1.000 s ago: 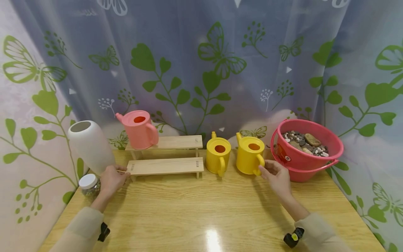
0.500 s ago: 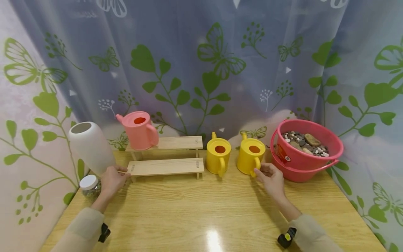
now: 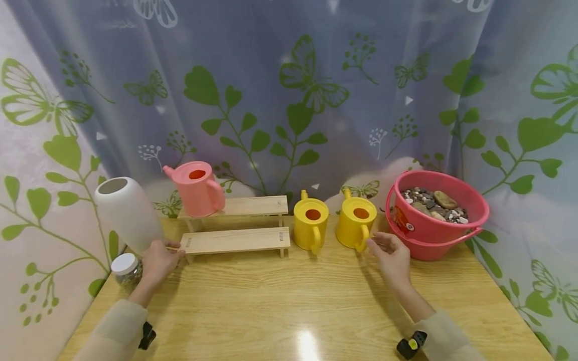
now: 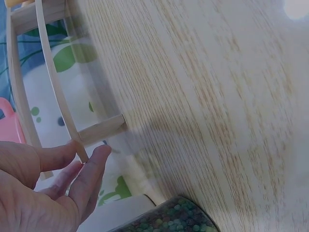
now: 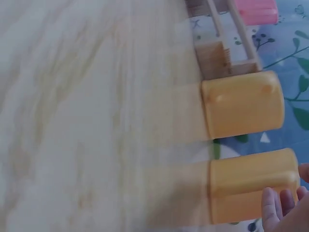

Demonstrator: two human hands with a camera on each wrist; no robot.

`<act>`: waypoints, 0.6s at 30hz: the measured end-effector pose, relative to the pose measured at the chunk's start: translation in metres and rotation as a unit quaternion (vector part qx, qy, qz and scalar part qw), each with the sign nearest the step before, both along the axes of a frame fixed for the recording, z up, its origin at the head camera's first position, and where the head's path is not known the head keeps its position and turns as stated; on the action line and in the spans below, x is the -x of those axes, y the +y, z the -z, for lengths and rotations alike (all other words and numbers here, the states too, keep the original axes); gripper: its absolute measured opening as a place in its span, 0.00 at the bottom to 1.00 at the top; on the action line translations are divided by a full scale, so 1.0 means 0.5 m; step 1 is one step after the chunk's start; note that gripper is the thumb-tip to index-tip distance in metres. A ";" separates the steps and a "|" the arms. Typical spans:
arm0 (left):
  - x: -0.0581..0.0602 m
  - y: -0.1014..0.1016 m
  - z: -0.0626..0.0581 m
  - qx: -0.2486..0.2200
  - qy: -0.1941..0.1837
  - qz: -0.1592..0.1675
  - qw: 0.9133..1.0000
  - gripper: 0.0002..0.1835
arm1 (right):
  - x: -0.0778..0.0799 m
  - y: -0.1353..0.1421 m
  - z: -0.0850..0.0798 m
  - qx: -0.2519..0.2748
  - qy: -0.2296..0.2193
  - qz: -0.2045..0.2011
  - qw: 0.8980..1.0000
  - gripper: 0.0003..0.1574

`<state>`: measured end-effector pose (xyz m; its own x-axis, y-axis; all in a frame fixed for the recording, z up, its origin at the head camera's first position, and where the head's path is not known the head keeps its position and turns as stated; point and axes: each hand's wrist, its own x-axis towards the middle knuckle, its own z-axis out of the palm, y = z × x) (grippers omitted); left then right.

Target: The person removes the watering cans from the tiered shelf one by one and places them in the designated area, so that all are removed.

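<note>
At the left, my left hand (image 3: 160, 261) pinches the end of a two-tier wooden shelf (image 3: 235, 240) between thumb and fingers; the left wrist view shows the board's end (image 4: 63, 104) in that pinch. My right hand (image 3: 392, 258) is beside the handle of the right-hand yellow watering can (image 3: 348, 228), fingers loosely extended and thumb apart from them. In the right wrist view its fingertips (image 5: 269, 198) overlap that can's side. A second yellow watering can (image 3: 304, 231) stands between it and the shelf. On the upper tier sits a pink watering can (image 3: 196, 193).
Beside my left hand stand a white vase (image 3: 126, 213) and a clear jar with a white lid (image 3: 125, 263). A pink bucket (image 3: 424, 240) of stones is close right of my right hand. A patterned curtain (image 3: 253, 65) hangs behind the wooden table (image 3: 253, 306).
The right-hand yellow can has turned, its handle swinging left toward the front. My right hand moved left with it, then slightly off the handle. My left hand keeps its place on the shelf.
</note>
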<state>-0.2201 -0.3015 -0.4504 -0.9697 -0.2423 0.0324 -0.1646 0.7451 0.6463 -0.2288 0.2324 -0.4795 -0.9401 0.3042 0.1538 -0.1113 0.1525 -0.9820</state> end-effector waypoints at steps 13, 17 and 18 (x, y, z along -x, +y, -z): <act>0.003 -0.002 0.001 0.007 -0.003 0.001 1.000 0.19 | 0.003 -0.126 -0.094 -0.005 0.059 -0.103 0.993 0.19; 0.002 -0.003 0.002 0.007 0.003 0.005 1.000 0.19 | 0.016 -0.194 -0.103 0.004 0.078 -0.165 0.983 0.19; 0.002 -0.003 0.003 0.006 0.004 0.006 1.000 0.19 | 0.019 -0.211 -0.104 0.004 0.081 -0.179 0.981 0.20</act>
